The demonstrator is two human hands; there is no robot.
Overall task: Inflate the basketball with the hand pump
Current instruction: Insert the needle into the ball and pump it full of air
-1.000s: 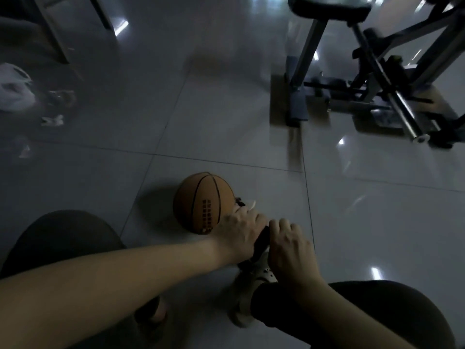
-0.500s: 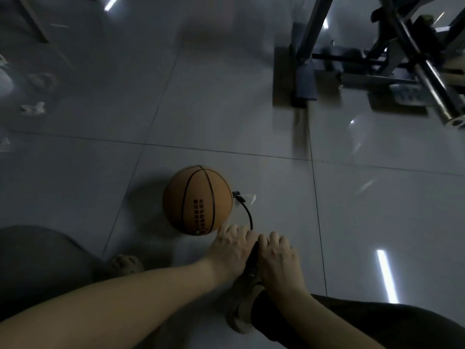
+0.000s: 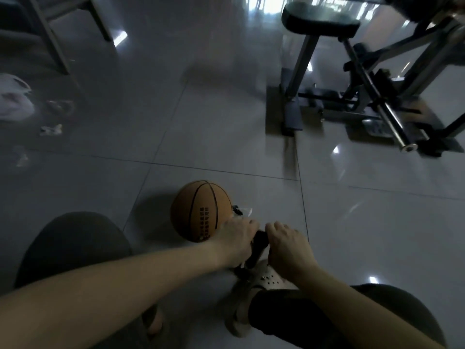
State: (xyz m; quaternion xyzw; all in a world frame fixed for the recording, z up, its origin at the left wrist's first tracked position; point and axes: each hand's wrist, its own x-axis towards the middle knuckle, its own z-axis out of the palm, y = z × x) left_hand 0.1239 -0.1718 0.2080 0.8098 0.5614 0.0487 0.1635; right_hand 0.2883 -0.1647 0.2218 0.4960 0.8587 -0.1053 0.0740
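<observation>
Head view, nearest first: a pale perforated shoe (image 3: pixel 264 280) sits nearer than the basketball (image 3: pixel 198 210) and to its right, at the foot of the dark hand pump (image 3: pixel 259 241). Just right of the basketball, the left hand (image 3: pixel 237 239) and right hand (image 3: pixel 286 248) each have their grip clamped round the pump's handle. The basketball rests on the tiled floor (image 3: pixel 352 222), with a black hose fitting (image 3: pixel 236 210) at its right side. Beyond the basketball to the right stands an exercise bench (image 3: pixel 319 23); far left lies a white bag (image 3: pixel 12 102).

Left hand (image 3: pixel 237 239), right hand (image 3: pixel 286 248) around pump (image 3: pixel 259 240)
</observation>
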